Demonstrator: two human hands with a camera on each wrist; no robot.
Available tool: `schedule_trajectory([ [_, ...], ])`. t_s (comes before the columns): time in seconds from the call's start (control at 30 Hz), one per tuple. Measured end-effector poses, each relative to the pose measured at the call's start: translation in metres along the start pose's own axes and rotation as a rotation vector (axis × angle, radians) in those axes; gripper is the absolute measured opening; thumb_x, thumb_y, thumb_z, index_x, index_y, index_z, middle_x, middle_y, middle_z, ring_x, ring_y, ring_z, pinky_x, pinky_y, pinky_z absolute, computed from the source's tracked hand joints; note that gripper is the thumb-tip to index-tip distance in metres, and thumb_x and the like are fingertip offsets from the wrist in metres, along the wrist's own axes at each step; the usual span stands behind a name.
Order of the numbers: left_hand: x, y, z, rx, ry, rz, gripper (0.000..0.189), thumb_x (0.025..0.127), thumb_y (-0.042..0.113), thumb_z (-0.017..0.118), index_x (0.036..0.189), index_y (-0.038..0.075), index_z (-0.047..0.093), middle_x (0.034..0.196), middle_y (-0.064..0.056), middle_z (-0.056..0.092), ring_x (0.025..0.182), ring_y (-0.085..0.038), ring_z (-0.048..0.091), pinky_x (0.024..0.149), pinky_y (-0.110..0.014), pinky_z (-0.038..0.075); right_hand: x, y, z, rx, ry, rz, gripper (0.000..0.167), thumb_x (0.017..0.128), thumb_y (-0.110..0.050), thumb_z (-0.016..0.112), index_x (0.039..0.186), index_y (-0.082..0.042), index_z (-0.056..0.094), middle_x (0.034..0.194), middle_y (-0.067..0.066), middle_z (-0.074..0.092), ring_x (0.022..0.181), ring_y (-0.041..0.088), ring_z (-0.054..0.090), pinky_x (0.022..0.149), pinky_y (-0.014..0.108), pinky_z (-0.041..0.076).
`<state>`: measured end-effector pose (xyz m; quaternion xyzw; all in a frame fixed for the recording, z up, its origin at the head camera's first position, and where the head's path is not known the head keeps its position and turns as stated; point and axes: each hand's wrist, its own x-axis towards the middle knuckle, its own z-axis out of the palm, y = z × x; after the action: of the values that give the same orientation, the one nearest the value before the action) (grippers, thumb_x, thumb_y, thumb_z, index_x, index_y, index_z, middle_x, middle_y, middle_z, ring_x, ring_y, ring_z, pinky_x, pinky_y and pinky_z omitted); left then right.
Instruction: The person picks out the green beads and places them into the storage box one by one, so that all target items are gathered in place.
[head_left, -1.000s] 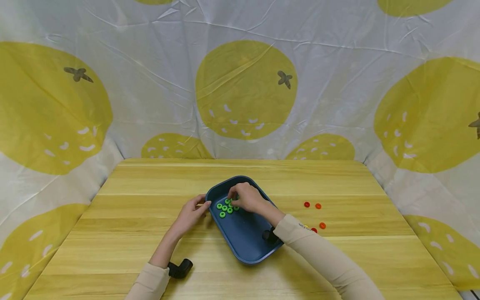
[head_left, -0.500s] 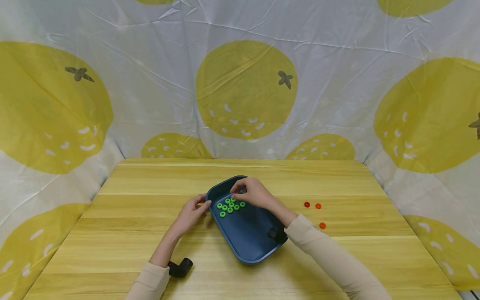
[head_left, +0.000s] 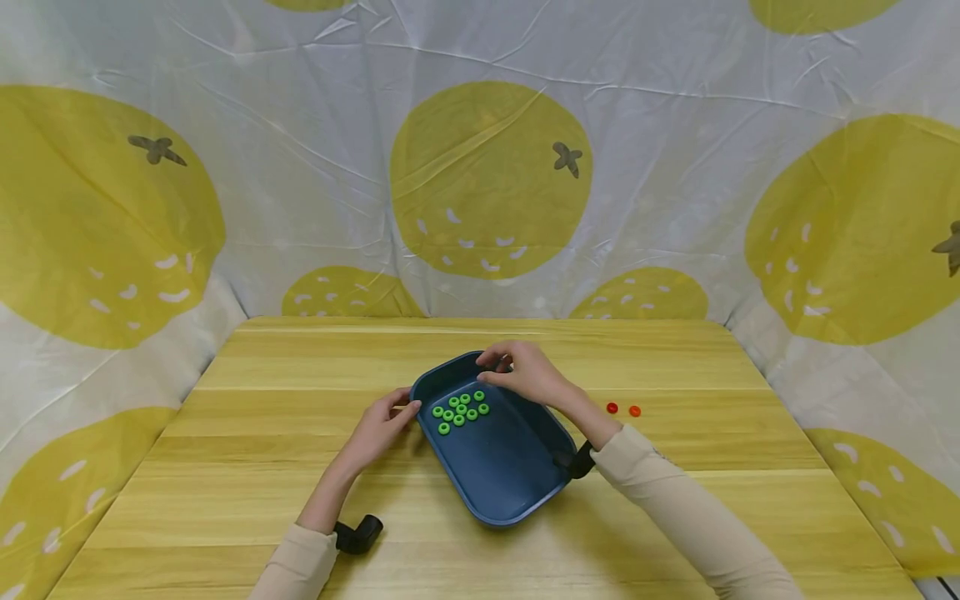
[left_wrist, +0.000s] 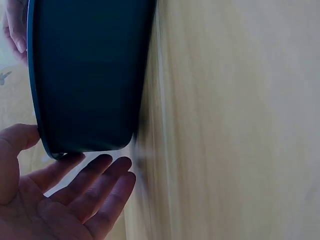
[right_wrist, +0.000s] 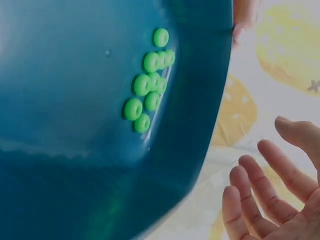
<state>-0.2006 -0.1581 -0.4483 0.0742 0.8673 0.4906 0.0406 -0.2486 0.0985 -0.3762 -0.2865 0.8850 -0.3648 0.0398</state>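
A dark blue tray lies slanted on the wooden table. Small green rings, several of them, rest inside near its far-left corner. My left hand holds that corner, with the thumb at the rim and the fingers along the outer wall. Over the far right part of the tray hovers my right hand, thumb and fingers spread apart. In the right wrist view nothing lies between its fingers, and the green rings sit apart from it.
A red ring and an orange ring lie on the wooden table right of the tray. A fruit-patterned cloth hangs behind the table and at both sides.
My right hand has risen from the green rings and moved away and to the right, its fingers parting. More green rings now show. The left hand stays at the tray's corner.
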Motion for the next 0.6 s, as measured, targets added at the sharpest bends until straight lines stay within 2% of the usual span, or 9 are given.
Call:
schedule_trajectory([
  [0.17, -0.003, -0.001, -0.002, 0.011, -0.021, 0.004, 0.052, 0.1, 0.036, 0.042, 0.139, 0.001, 0.042, 0.131, -0.02, 0.054, 0.115, -0.032, 0.054, 0.098, -0.045, 0.044, -0.006, 0.004, -0.006, -0.025, 0.018, 0.01, 0.028, 0.087, -0.024, 0.066, 0.111, -0.008, 0.067, 0.113, 0.011, 0.066, 0.1, 0.029, 0.06, 0.084, 0.039, 0.052],
  [0.33, -0.003, 0.003, -0.012, 0.066, -0.041, 0.033, 0.063, 0.1, 0.042, 0.038, 0.146, 0.001, 0.028, 0.147, -0.023, 0.035, 0.134, -0.04, 0.035, 0.109, -0.054, 0.03, -0.013, 0.012, -0.014, -0.056, 0.056, 0.016, 0.033, 0.088, -0.028, 0.066, 0.115, -0.008, 0.066, 0.117, 0.009, 0.063, 0.112, 0.029, 0.054, 0.092, 0.045, 0.047],
  [0.43, -0.002, 0.007, -0.02, 0.146, -0.034, 0.079, 0.065, 0.1, 0.043, 0.038, 0.147, 0.001, 0.024, 0.151, -0.024, 0.026, 0.139, -0.042, 0.024, 0.111, -0.057, 0.022, -0.018, 0.017, -0.018, -0.076, 0.091, 0.006, 0.036, 0.087, -0.028, 0.067, 0.117, -0.009, 0.065, 0.118, 0.009, 0.062, 0.116, 0.028, 0.053, 0.095, 0.046, 0.045],
  [0.6, -0.003, 0.014, -0.033, 0.326, 0.012, 0.143, 0.065, 0.1, 0.042, 0.039, 0.146, -0.001, 0.026, 0.151, -0.028, 0.023, 0.139, -0.047, 0.019, 0.11, -0.062, 0.018, -0.027, 0.023, -0.022, -0.125, 0.117, 0.01, 0.042, 0.086, -0.03, 0.068, 0.122, -0.01, 0.061, 0.125, 0.01, 0.058, 0.122, 0.029, 0.049, 0.101, 0.048, 0.041],
])
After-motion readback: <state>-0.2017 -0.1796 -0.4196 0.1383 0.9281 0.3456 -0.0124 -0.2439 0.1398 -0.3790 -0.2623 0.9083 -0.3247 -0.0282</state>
